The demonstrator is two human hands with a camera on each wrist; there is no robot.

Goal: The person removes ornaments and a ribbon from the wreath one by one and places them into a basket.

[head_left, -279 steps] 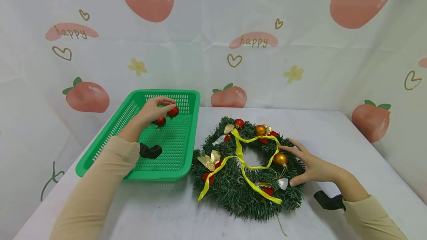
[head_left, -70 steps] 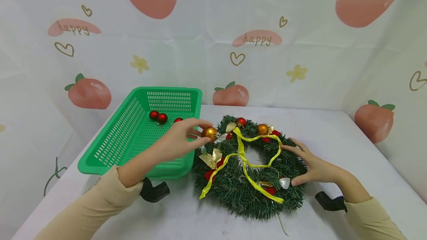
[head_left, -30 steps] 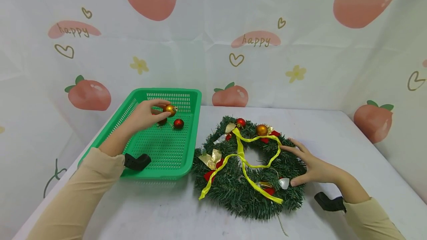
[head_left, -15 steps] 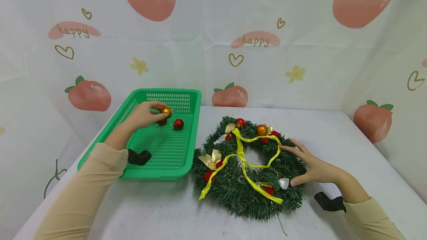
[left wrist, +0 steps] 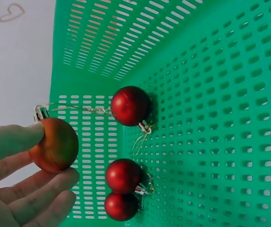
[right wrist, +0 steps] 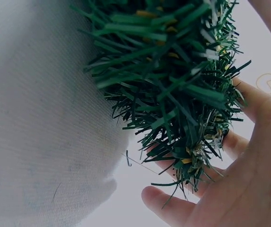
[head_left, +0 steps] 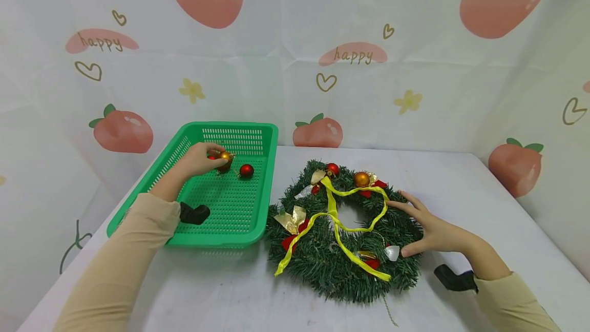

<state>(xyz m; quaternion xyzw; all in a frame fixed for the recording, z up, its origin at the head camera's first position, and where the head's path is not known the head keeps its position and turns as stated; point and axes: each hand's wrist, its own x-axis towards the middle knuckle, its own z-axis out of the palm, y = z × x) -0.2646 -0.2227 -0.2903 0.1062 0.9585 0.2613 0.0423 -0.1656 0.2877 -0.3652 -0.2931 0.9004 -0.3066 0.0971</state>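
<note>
Pinching gold ball (left wrist: 56, 144) (left hand (head_left: 199, 160))

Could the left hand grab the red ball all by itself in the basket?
Probably not now: the left hand pinches a golden ball, so its grip is busy, though nothing covers that red ball.

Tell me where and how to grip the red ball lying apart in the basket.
I'd come from above and pinch the red ball across its round sides, clear of its cap, which faces left in the head view. The basket has raised walls but an open top, and the ball lies apart, leaving finger room.
</note>
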